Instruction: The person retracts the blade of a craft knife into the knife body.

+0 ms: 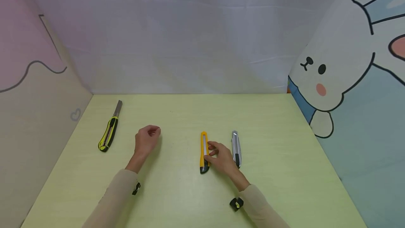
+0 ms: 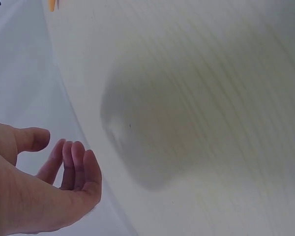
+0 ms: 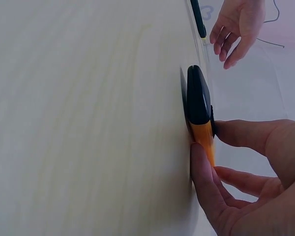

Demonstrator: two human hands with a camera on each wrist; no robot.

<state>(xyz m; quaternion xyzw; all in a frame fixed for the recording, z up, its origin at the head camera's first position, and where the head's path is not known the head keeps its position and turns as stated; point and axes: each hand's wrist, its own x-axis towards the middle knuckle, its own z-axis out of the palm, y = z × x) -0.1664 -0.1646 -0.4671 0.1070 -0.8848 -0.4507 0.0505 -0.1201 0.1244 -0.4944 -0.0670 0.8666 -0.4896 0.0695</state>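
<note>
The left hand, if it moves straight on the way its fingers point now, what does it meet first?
Probably nothing: the left hand points toward the far edge of the table, and that stretch looks free. The yellow-black knife lies off to its left.

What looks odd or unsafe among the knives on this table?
The yellow-black utility knife at far left lies with its blade extended and bare. The orange knife and silver knife show no exposed blade.

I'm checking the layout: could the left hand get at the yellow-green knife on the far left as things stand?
Probably yes: the left hand holds nothing, and only bare table lies between it and the yellow-green knife.
</note>
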